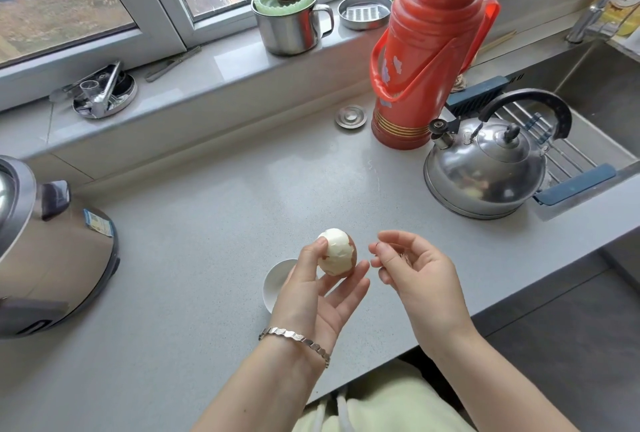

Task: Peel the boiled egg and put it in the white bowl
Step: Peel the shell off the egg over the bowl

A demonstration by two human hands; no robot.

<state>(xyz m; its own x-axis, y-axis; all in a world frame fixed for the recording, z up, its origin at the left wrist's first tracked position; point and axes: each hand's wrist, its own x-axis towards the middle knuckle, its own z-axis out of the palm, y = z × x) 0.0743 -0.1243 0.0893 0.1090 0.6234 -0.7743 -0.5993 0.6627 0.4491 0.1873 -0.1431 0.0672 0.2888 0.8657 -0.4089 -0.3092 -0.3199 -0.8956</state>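
My left hand (pixel 311 296) holds the boiled egg (pixel 337 251) upright between thumb and fingertips above the grey counter. The egg is white where peeled on top and front, with brown shell left on its right side and bottom. My right hand (pixel 412 272) hovers just right of the egg, its fingers loosely curled around bits of brown shell. The small white bowl (pixel 275 281) stands on the counter under and behind my left hand, mostly hidden by it.
A steel kettle (pixel 485 168) and a red thermos (pixel 426 51) stand at the right, next to a sink rack (pixel 568 151). A rice cooker (pixel 45 244) sits at the left. A steel mug (pixel 291 23) and small dishes line the windowsill.
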